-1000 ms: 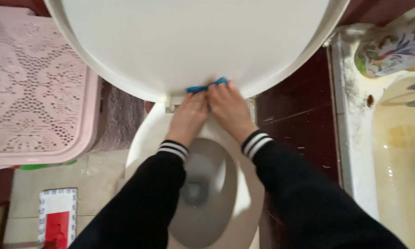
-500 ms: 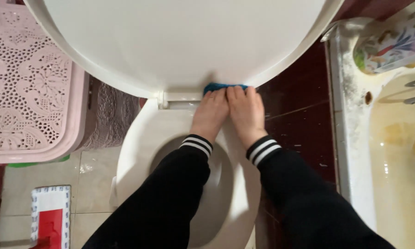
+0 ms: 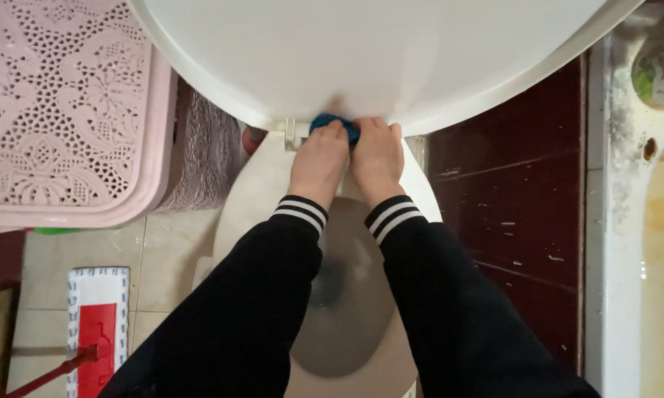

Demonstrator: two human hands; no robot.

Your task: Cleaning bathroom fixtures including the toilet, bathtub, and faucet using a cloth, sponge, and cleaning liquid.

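Two bare hands are pressing side by side at the back edge of a white toilet bowl (image 3: 258,191), just beneath the raised lid (image 3: 376,51). The left hand (image 3: 318,158) is lying with its fingers curled over a small blue cloth (image 3: 333,124), bunching it against the bowl's rear rim beside the hinge (image 3: 291,133); the right hand (image 3: 376,156) is resting right beside it, touching it, fingertips reaching the same cloth, though whether it is gripping the cloth cannot be told. Both arms are wearing black sleeves with white-striped cuffs (image 3: 299,214) and are stretching over the bowl's opening (image 3: 346,309). Left of the toilet, a pink perforated plastic basket (image 3: 59,110) is standing close to the bowl. Near the lower left corner of the tiled floor (image 3: 162,258), a flat mop with a red and white head (image 3: 96,332) is lying. On the right, dark red wall tiles (image 3: 509,199) are running beside a white basin edge (image 3: 619,221).
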